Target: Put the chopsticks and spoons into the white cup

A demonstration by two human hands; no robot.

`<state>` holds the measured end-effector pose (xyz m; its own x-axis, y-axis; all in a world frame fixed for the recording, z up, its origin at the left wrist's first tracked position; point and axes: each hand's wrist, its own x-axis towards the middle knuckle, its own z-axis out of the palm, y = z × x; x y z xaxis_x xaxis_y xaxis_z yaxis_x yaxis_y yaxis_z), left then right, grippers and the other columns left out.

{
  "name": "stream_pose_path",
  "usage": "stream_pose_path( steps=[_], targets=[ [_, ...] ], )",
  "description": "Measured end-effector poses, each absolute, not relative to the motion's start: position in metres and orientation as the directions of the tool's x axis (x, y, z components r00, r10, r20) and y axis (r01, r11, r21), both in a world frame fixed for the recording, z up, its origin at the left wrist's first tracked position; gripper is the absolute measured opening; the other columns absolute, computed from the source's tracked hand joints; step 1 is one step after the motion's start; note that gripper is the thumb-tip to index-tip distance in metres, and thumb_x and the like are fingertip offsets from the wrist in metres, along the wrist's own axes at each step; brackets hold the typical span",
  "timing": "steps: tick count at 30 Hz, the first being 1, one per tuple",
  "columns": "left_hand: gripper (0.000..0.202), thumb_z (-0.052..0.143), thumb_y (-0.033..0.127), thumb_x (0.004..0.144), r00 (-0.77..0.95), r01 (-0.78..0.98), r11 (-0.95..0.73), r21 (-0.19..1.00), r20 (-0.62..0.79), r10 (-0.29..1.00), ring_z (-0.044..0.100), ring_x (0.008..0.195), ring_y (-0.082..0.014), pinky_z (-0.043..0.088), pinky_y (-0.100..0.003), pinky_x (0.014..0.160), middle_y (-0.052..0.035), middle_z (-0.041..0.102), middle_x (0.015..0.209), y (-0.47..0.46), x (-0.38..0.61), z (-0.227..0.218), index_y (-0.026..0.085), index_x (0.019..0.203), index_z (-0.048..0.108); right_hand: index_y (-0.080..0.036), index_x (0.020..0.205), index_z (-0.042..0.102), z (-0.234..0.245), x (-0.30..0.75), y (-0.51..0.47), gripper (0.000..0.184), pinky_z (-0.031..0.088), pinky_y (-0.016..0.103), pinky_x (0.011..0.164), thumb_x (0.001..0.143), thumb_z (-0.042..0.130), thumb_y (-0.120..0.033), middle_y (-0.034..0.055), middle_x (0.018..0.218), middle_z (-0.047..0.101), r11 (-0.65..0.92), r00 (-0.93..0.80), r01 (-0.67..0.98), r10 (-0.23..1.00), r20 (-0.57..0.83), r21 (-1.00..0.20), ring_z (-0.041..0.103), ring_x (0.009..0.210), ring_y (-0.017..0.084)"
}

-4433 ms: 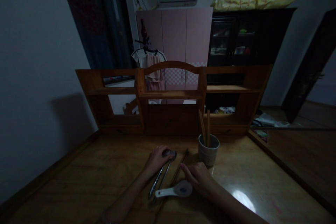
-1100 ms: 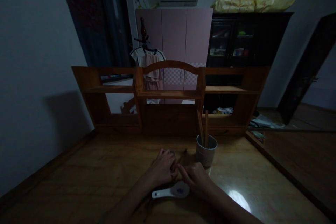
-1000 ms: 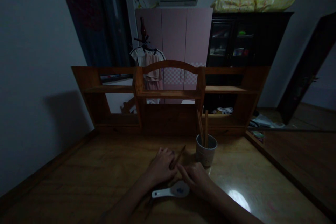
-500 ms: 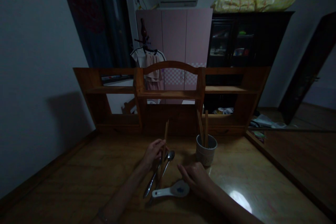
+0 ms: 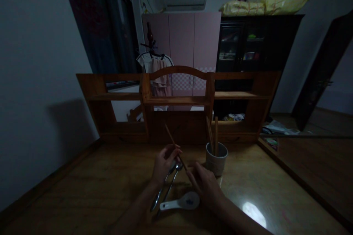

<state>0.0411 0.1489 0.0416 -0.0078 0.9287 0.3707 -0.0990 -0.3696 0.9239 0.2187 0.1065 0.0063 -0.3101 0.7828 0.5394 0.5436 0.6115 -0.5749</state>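
Note:
Wooden chopsticks (image 5: 170,134) slant across the middle, raised over the table; I cannot tell how many. My left hand (image 5: 164,163) is closed on them around their middle. Their lower end reaches my right hand (image 5: 205,183), whose thumb and fingers are closed on it. Beneath my hands two metal spoons (image 5: 169,187) lie side by side on the table, their bowls partly hidden by the left fingers. A white ceramic spoon (image 5: 180,202) with a blue mark lies crosswise near the right wrist. Just beyond the right hand stands a grey cup (image 5: 217,162) with several chopsticks upright inside.
A wooden shelf unit (image 5: 178,100) runs along the table's back edge. The wooden table (image 5: 91,180) meets a white wall (image 5: 35,91) at left and has a raised edge (image 5: 298,183) at right. Light glares on the tabletop at lower right.
The chopsticks have swung from near upright to a slant, top leaning left. My right hand has moved up and left and now grips their lower end.

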Motion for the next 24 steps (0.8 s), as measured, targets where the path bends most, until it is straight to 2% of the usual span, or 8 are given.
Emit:
stream_pose_path(
  steps=[2, 5, 13, 17, 21, 24],
  targets=[
    [0.021, 0.065, 0.036, 0.081, -0.019, -0.07, -0.346, 0.936, 0.345, 0.938, 0.059, 0.056, -0.01, 0.047, -0.02, 0.055, 0.0001, 0.066, 0.071, 0.139, 0.049, 0.043, 0.017, 0.089, 0.064, -0.02, 0.113, 0.052, 0.005, 0.216, 0.108, 0.022, 0.044, 0.025, 0.068, 0.093, 0.053, -0.029, 0.003, 0.087, 0.06, 0.612, -0.265, 0.534, 0.776, 0.572, -0.583, 0.058, 0.075, 0.016],
    [0.018, 0.068, 0.035, 0.078, -0.027, -0.051, -0.325, 0.944, 0.324, 0.946, 0.06, 0.058, -0.0106, 0.048, -0.019, 0.057, 0.0018, 0.065, 0.066, 0.133, 0.057, 0.038, 0.017, 0.082, 0.066, -0.021, 0.106, 0.056, 0.004, 0.214, 0.111, 0.014, 0.046, 0.026, 0.073, 0.094, 0.052, -0.026, 0.0054, 0.097, 0.059, 0.626, -0.277, 0.501, 0.77, 0.575, -0.598, 0.059, 0.083, 0.017],
    [0.019, 0.071, 0.033, 0.075, 0.088, 0.02, -0.318, 0.948, 0.315, 0.945, 0.065, 0.071, -0.0169, 0.05, -0.023, 0.064, -0.0054, 0.075, 0.083, 0.142, 0.057, 0.014, 0.018, 0.087, 0.076, -0.021, 0.101, 0.06, 0.004, 0.218, 0.116, 0.013, 0.047, 0.023, 0.072, 0.093, 0.051, -0.018, 0.0028, 0.092, 0.064, 0.627, -0.277, 0.404, 0.777, 0.565, -0.666, 0.062, 0.081, 0.015],
    [0.022, 0.07, 0.032, 0.076, 0.126, 0.001, -0.311, 0.95, 0.308, 0.943, 0.063, 0.073, -0.017, 0.048, -0.022, 0.061, -0.0073, 0.074, 0.087, 0.144, 0.055, 0.013, 0.019, 0.092, 0.077, -0.021, 0.104, 0.06, 0.005, 0.22, 0.117, 0.016, 0.048, 0.021, 0.07, 0.094, 0.049, -0.017, 0.0027, 0.093, 0.066, 0.629, -0.271, 0.368, 0.777, 0.569, -0.685, 0.063, 0.079, 0.014],
    [0.023, 0.072, 0.031, 0.075, 0.144, -0.026, -0.274, 0.961, 0.275, 0.951, 0.062, 0.076, -0.0161, 0.047, -0.023, 0.067, -0.0071, 0.073, 0.086, 0.143, 0.055, 0.014, 0.019, 0.094, 0.077, -0.021, 0.102, 0.061, 0.005, 0.219, 0.118, 0.016, 0.048, 0.021, 0.072, 0.094, 0.048, -0.018, 0.0026, 0.093, 0.067, 0.629, -0.248, 0.359, 0.777, 0.579, -0.69, 0.063, 0.08, 0.014],
    [0.02, 0.074, 0.029, 0.073, 0.13, -0.112, -0.237, 0.965, 0.25, 0.959, 0.065, 0.082, -0.0176, 0.049, -0.024, 0.073, -0.0077, 0.074, 0.09, 0.143, 0.056, 0.015, 0.018, 0.089, 0.077, -0.022, 0.103, 0.062, 0.005, 0.218, 0.117, 0.016, 0.048, 0.021, 0.072, 0.094, 0.049, -0.019, 0.0021, 0.093, 0.066, 0.626, -0.25, 0.364, 0.779, 0.575, -0.69, 0.063, 0.08, 0.013]
  ],
)
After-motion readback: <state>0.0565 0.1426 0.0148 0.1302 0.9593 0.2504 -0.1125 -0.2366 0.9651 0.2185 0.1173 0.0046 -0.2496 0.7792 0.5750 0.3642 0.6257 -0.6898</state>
